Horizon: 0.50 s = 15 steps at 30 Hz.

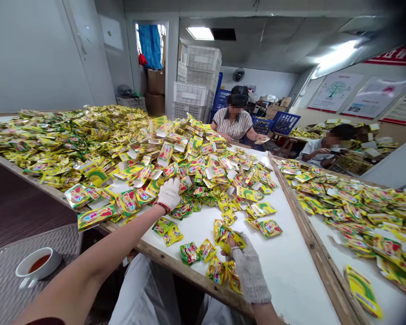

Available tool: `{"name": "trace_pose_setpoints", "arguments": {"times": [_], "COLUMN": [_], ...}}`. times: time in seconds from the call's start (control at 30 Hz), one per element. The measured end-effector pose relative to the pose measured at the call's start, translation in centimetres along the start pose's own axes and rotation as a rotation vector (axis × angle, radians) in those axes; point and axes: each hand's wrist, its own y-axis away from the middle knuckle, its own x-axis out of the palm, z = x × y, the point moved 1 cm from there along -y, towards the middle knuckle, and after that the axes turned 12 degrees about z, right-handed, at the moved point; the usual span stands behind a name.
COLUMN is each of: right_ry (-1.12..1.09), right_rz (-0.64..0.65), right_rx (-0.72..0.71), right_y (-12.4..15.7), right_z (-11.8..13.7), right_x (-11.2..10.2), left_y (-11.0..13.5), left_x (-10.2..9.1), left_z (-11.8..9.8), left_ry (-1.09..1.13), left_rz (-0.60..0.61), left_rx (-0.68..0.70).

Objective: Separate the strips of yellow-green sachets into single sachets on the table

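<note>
My left hand (169, 195), in a white knitted glove with a reddish cuff, rests at the front of the heap among flat printed cartons (126, 203). Its fingers reach forward over the heap; their tips are partly hidden. Low on the white tabletop (284, 257), my right hand (250, 268) wears the same kind of glove, and its thumb and fingers close on a yellow candy packet (228, 238). Several loose packets lie beside it, including a green and red packet (190, 253) and a yellow packet (206, 249). Some cartons have open white flaps.
A large heap of yellow packets (71, 135) covers the table's left side. A wooden strip (304, 221) divides off more cartons (368, 212) at right. A cup (39, 266) stands on a woven seat at left. Two people sit beyond the table, near stacked white crates (191, 95).
</note>
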Motion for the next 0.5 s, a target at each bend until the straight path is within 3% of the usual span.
{"name": "trace_pose_setpoints", "arguments": {"times": [0.13, 0.27, 0.33, 0.5], "right_ry": [0.02, 0.082, 0.097, 0.259], "right_rz": [-0.013, -0.092, -0.076, 0.06], "right_rx": [-0.055, -0.166, -0.147, -0.076], "right_y": [0.0, -0.3, -0.4, 0.2], "right_z": [-0.1, 1.7, 2.4, 3.0], "right_x": [0.3, 0.9, 1.1, -0.3], "left_y": [3.5, 9.0, 11.0, 12.4], "left_x": [0.0, 0.4, 0.5, -0.2], "left_z": [0.4, -2.2, -3.6, -5.7], "left_ry": [0.0, 0.072, 0.139, 0.267], "left_rz": [0.0, 0.129, 0.212, 0.327], "left_rx": [0.114, 0.415, 0.517, 0.595]}}
